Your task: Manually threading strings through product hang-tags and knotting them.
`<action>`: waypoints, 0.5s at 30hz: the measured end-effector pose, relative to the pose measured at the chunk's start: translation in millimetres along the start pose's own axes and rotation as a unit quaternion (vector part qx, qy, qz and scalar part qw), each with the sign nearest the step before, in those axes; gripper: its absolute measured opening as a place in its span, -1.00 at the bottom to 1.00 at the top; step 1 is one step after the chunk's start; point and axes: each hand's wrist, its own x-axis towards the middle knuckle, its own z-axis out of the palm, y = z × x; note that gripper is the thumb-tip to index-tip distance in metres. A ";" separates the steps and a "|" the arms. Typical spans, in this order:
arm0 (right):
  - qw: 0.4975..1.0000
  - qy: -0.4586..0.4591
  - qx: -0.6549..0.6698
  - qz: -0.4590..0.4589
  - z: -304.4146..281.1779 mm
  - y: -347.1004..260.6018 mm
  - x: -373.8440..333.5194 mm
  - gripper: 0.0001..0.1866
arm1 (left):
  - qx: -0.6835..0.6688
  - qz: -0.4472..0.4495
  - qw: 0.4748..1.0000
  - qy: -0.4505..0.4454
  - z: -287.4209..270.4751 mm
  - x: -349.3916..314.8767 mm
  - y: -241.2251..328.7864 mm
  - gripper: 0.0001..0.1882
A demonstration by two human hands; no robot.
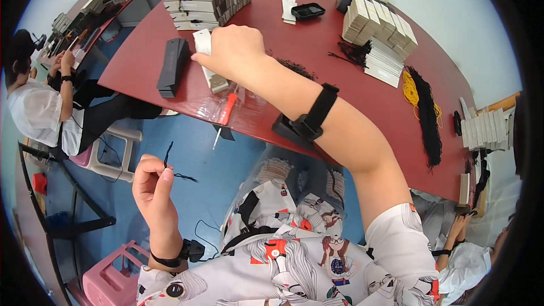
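Head view is showing the left hand (152, 184) hanging below the edge of the red table (317, 62), its thumb and forefinger pinching a short black string (171, 161) whose loose ends are dangling above and beside the fingers. The right hand (232, 51) is reaching across the table and pressing down on a small stack of white paper tags (208, 62), fingers curled over the top of it; whether they are actually gripping a tag or only resting on it is hard to tell from this angle. A bundle of black tags (173, 67) is lying just beside that stack, and a red-handled tool (226, 110) is sitting near the table edge under the right wrist, its tip poking out over the floor.

Risks, as I judge them: the string is thin and held only by two fingertips, so a slackening pinch could be letting it fall to the blue floor (221, 164). The right forearm is passing close over the tool, and a careless sweep could be knocking it off the edge. Pushing on the tag stack could also be fanning it sideways.
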 end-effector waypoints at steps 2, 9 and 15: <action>0.999 -0.030 -0.013 -0.009 1.9 -6.8 6.9 -0.54 | 0.010 0.021 1.000 0.020 -2.7 -0.1 -3.0 -0.96; 0.998 -0.050 -0.021 0.040 0.6 -7.0 2.5 -0.54 | -0.049 -0.056 0.997 -0.009 -1.2 1.4 -14.9 -0.94; 0.998 -0.007 -0.015 0.053 -2.3 -10.7 2.4 -0.55 | -0.109 -0.065 0.992 -0.010 7.9 0.4 -20.3 -0.96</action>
